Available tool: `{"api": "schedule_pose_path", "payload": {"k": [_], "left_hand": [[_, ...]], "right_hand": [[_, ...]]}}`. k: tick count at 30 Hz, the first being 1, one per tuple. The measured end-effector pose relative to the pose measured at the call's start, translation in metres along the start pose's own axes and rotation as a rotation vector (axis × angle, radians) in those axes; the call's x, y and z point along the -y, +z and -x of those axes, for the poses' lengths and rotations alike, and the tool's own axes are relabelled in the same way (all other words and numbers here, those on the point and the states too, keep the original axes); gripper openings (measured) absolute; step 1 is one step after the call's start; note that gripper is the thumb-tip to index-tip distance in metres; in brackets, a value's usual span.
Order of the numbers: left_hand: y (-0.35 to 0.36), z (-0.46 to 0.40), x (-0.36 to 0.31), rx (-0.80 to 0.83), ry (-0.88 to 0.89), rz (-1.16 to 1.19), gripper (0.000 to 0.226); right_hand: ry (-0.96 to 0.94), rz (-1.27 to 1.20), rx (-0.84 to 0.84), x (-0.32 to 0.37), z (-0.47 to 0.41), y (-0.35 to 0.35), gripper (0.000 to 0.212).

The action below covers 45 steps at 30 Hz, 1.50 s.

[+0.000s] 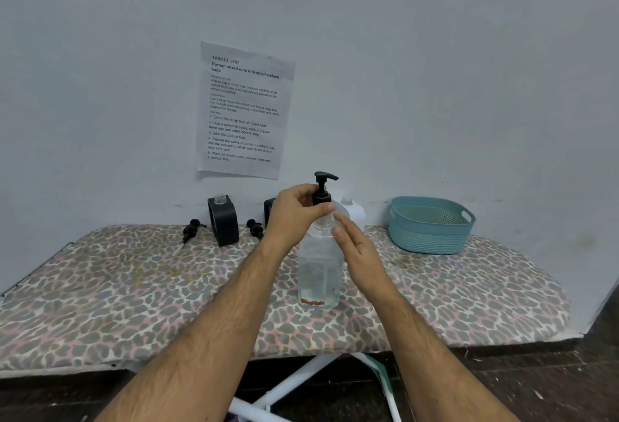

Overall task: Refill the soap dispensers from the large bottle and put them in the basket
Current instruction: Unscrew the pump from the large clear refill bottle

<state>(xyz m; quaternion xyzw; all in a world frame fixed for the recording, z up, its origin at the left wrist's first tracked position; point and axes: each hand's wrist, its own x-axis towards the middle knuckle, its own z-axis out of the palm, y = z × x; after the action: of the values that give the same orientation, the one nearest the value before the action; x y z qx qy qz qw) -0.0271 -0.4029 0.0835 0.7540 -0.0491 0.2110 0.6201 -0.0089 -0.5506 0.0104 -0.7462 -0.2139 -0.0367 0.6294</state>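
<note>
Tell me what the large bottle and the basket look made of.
Large bottle: clear plastic by the look, glossy; the pump tube and liquid show through it. Its pump looks like black plastic. Basket: teal moulded plastic, matte, with perforated walls and a cut-out handle. Glass cannot be ruled out for the bottle.

The large bottle (320,274) is clear, glossy plastic, with a black plastic pump (324,188) of smooth, slightly shiny finish. Under it, the board cover (134,287) is matt printed cloth. Left of the bottle, the soap dispenser (223,220) has a matt black casing and a clear neck. Right of the bottle, the basket (430,225) is matt teal plastic, perforated. Behind, a sheet (243,110) of creased paper.
</note>
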Motion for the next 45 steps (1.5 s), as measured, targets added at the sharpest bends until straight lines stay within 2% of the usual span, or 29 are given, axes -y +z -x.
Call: {"api": "schedule_pose_path", "payload": {"k": [5,15,28,41,45], "left_hand": [[0.0,0.002,-0.005,0.001,-0.008,-0.033,0.036],[-0.006,0.0,-0.036,-0.029,0.067,-0.044,0.035],[-0.014,-0.003,-0.08,-0.058,0.144,-0.036,0.039],[-0.033,-0.001,-0.107,-0.083,0.181,0.02,0.028],[-0.036,-0.001,-0.11,-0.106,0.173,0.043,0.037]], "right_hand": [[0.036,0.051,-0.012,0.008,0.004,-0.003,0.048],[0.091,0.147,-0.013,0.018,0.003,-0.005,0.05],[0.083,0.44,0.084,0.025,-0.009,-0.011,0.052],[0.086,0.474,0.099,0.025,-0.011,-0.012,0.052],[0.089,0.468,0.096,0.028,-0.009,-0.012,0.051]]}}
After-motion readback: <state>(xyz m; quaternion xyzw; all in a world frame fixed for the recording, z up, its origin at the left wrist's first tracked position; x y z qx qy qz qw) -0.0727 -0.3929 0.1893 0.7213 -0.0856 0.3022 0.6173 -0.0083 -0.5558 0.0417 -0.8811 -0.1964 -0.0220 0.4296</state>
